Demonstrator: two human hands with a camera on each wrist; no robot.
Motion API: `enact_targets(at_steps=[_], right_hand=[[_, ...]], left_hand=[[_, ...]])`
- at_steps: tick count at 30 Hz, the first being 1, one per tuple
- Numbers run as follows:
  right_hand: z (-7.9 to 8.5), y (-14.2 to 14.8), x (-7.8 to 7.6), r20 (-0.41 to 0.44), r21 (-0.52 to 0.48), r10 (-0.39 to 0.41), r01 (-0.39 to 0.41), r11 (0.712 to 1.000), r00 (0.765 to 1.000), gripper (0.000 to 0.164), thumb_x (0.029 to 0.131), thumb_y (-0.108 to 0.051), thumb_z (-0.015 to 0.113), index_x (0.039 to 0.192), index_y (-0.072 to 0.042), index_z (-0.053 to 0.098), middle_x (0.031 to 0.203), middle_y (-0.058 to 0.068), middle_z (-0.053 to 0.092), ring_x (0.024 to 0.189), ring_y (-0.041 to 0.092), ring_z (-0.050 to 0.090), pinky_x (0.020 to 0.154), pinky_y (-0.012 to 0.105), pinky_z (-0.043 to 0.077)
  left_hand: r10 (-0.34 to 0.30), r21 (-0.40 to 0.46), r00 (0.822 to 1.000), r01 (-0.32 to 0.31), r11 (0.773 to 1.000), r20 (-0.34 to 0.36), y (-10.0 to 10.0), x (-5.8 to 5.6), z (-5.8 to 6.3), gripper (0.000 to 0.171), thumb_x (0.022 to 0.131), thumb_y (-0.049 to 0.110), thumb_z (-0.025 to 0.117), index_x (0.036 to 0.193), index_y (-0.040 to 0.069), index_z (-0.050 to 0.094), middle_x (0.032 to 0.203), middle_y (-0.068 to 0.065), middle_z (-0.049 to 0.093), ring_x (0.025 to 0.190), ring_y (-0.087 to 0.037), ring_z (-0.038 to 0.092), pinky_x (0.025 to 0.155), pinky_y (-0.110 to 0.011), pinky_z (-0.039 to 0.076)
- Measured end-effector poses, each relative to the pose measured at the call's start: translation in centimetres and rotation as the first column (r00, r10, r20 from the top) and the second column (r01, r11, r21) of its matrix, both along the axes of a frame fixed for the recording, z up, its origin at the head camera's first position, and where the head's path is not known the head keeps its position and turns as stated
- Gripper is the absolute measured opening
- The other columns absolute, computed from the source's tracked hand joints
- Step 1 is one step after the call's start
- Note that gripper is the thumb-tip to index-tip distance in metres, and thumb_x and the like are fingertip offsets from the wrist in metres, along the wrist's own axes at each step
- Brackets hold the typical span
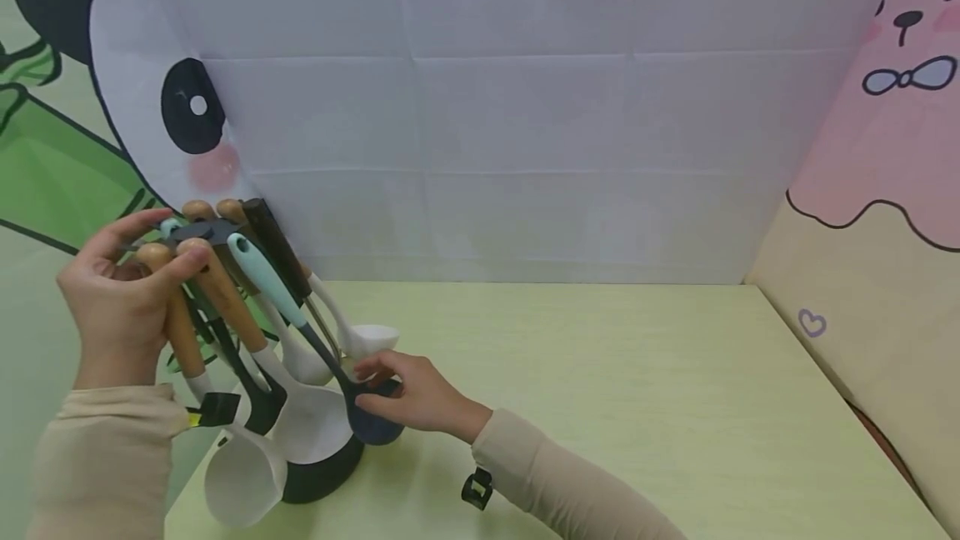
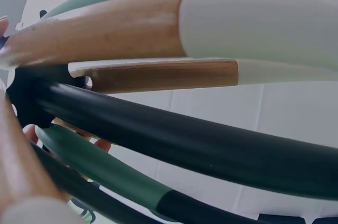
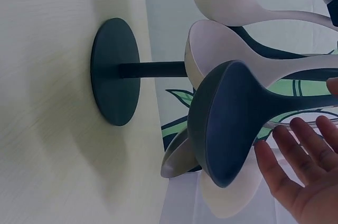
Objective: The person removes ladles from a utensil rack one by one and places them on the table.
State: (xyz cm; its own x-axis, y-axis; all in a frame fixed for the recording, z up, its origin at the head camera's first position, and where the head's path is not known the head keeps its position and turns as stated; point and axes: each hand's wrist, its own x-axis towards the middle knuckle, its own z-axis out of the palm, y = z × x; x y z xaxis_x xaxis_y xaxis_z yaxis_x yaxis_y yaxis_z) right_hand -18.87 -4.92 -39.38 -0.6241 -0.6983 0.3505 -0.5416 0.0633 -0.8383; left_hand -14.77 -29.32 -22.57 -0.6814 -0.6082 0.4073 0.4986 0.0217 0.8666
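Observation:
A utensil stand (image 1: 324, 473) with a round dark base holds several hanging ladles and other utensils around its hub. My left hand (image 1: 123, 298) grips the stand's top, thumb over a wooden handle end (image 1: 197, 250); its fingertips (image 2: 103, 145) show behind the handles in the left wrist view. Low on the right side, my right hand (image 1: 420, 394) is beside a dark blue ladle (image 3: 227, 123) with a light blue handle, its fingers extended loosely at the bowl. White ladles (image 1: 243, 477) with wooden handles hang in front. A metal utensil (image 3: 178, 155) hangs behind the blue ladle.
The stand is at the left end of a pale yellow-green table (image 1: 600, 407). A white folded backdrop (image 1: 525, 123) rises behind it, with a panda print at left. A pink printed panel (image 1: 892, 157) borders the right side.

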Motion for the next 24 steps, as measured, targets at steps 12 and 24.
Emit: enact_targets(at_steps=[12, 24], right_hand=[[0.9, -0.1, 0.6, 0.017, -0.032, -0.051, 0.052, 0.998, 0.999, 0.030, 0.095, -0.009, 0.066, 0.125, -0.003, 0.063, 0.119, 0.011, 0.067, 0.100, 0.003, 0.063, 0.079, 0.017, 0.052], [1.6, -0.3, 0.9, -0.023, -0.046, -0.098, 0.096, 0.994, 0.995, 0.026, 0.095, -0.009, 0.066, 0.120, -0.001, 0.065, 0.112, 0.010, 0.069, 0.093, 0.002, 0.064, 0.075, 0.016, 0.052]], left_hand=[[-0.052, -0.014, 0.999, 0.052, 0.999, -0.001, 1.5, 0.3, 0.4, 0.048, 0.066, -0.015, 0.083, 0.110, 0.002, 0.073, 0.097, -0.009, 0.068, 0.068, -0.012, 0.066, 0.055, -0.017, 0.053], [-0.106, -0.024, 0.994, 0.106, 0.994, -0.018, 2.6, 0.4, 0.6, 0.052, 0.064, -0.019, 0.082, 0.112, -0.001, 0.072, 0.093, -0.009, 0.069, 0.065, -0.012, 0.065, 0.055, -0.018, 0.053]])
